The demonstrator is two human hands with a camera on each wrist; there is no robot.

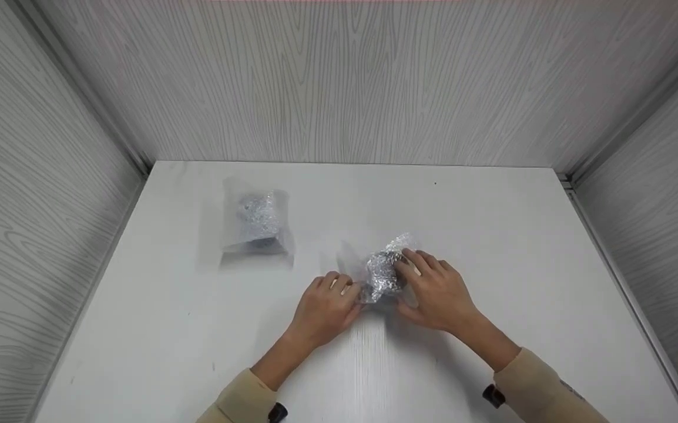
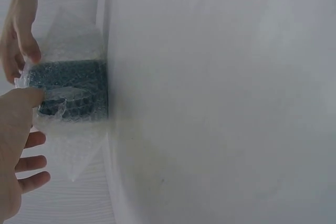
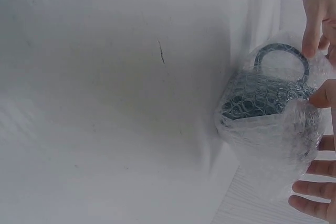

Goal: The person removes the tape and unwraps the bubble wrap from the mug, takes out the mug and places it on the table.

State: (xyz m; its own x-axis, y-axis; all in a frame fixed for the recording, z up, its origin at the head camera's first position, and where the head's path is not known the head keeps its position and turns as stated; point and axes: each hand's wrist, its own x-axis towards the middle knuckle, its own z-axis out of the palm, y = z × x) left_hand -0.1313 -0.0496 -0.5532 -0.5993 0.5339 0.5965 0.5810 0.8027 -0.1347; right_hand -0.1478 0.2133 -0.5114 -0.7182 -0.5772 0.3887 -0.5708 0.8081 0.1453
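Observation:
A dark mug [image 3: 257, 98] with a loop handle lies inside clear bubble wrap [image 1: 381, 271] at the middle of the table. My left hand [image 1: 327, 305] pinches the wrap at its near left corner. On the other side, my right hand [image 1: 437, 291] holds the bundle, fingers over its top right and thumb low at the near side. In the right wrist view the right thumb presses a loose fold of wrap against the mug, with the other fingers spread behind. The left wrist view shows loose wrap sticking out past both sides of the mug.
Another bubble-wrapped bundle [image 1: 257, 217] stands at the back left of the white table [image 1: 157, 329]. Grey wood-grain panels [image 1: 339, 82] rise behind the table and along both sides.

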